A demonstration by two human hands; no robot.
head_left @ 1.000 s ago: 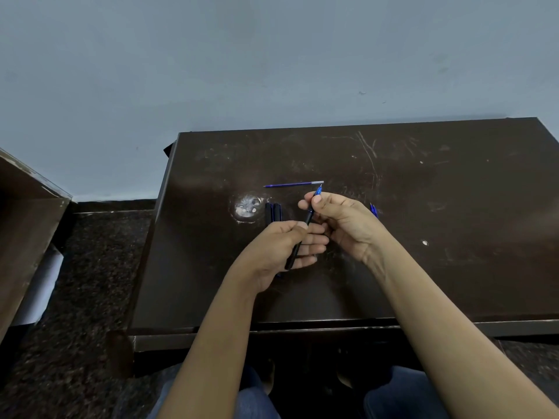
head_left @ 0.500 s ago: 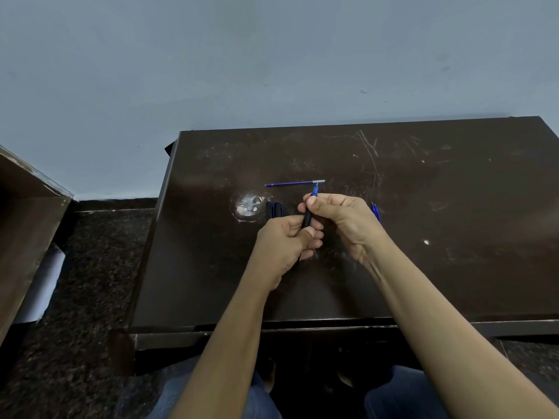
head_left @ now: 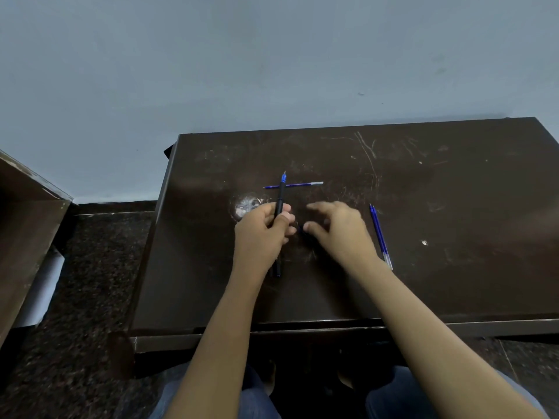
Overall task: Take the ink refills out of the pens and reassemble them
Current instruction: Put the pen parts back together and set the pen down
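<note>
Head view shows us seated at a dark desk [head_left: 453, 267], with both hands working near its middle. Our left hand [head_left: 260, 234] is curled around a black pen [head_left: 280, 198], thumb and fingers pinching the barrel low down so the blue tip points to twelve o'clock, away from us. We hold it upright like this, we judge, to keep the open end steady and easy to reach.

Our right hand [head_left: 338, 231] holds nothing that we can see. Its fingers are spread and slightly curled, hovering just at three o'clock of the left hand. A small dark piece seems to lie under the fingertips, perhaps a cap or tip section, but blur and the dark desk make it hard to tell.

At twelve o'clock from the hands, one loose refill [head_left: 299, 185] lies flat and crosswise on the desk, its pale end toward three o'clock; the pen's tip crosses in front of it. At three o'clock of the right hand, two more refills [head_left: 379, 234] lie side by side, touching, running from twelve to six. They look parked there, out of the way but within reach.

Below the left hand, at six o'clock, the ends of more dark pens [head_left: 276, 267] show on the desk. A pale scuff [head_left: 246, 205] marks the wood at eleven o'clock of the left hand.

We judge the task to be partway done: several refills are out, and this pen is in mid-handling.
</note>
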